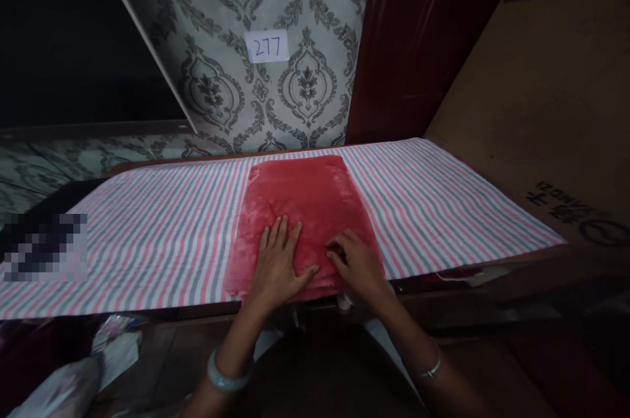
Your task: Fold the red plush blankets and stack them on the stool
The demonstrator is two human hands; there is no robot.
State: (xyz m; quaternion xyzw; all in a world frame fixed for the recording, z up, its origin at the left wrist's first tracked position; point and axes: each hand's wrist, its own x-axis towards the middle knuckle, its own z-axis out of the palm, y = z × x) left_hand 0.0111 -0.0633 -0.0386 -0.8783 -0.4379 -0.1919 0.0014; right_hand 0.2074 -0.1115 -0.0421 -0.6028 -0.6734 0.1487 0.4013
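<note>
A folded red plush blanket lies on the striped cloth, its layered edge towards me. My left hand rests flat on the blanket's near left part, fingers spread and holding nothing. Over the near right part, my right hand is curled, thumb and forefinger brought together in a pinch close to the blanket's surface. Whatever may be between those fingertips is too small or hidden to make out. Pale marks and creases show on the blanket's left side and far right corner.
A large cardboard box stands at the right, against a dark red panel. A dark screen hangs at the left. A paper marked 277 is on the patterned wall. Below the table's front edge lie bags and papers.
</note>
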